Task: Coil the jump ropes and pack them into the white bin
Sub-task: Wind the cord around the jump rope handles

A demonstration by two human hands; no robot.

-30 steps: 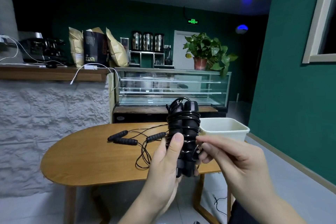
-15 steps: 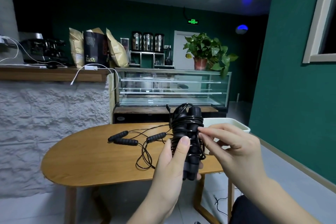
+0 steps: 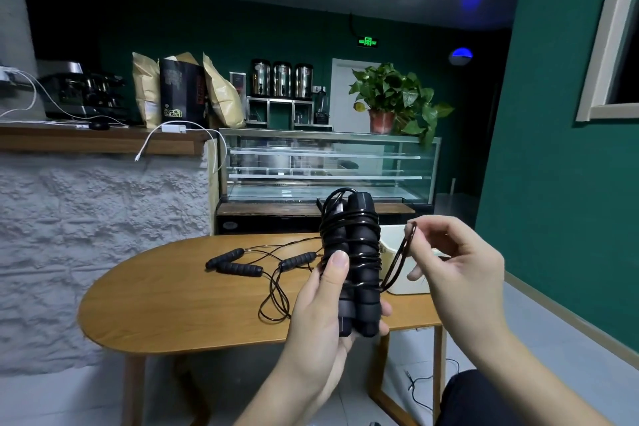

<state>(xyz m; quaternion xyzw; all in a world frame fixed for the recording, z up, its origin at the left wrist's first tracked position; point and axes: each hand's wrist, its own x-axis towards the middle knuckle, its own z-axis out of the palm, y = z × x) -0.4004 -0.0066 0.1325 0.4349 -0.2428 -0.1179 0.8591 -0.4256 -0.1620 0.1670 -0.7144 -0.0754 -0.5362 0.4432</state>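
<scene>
Two handles [image 3: 358, 263] stand bundled upright in your left hand [image 3: 321, 315], clenched around them. Your right hand [image 3: 453, 266] pinches the cord's loose loop [image 3: 397, 261] beside the white bin [image 3: 403, 282].

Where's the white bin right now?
The white bin sits on the wooden table's right end, mostly hidden behind the right hand.

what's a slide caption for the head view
Left hand grips wrapped jump rope handles; right hand pulls the cord's last loop.
</scene>
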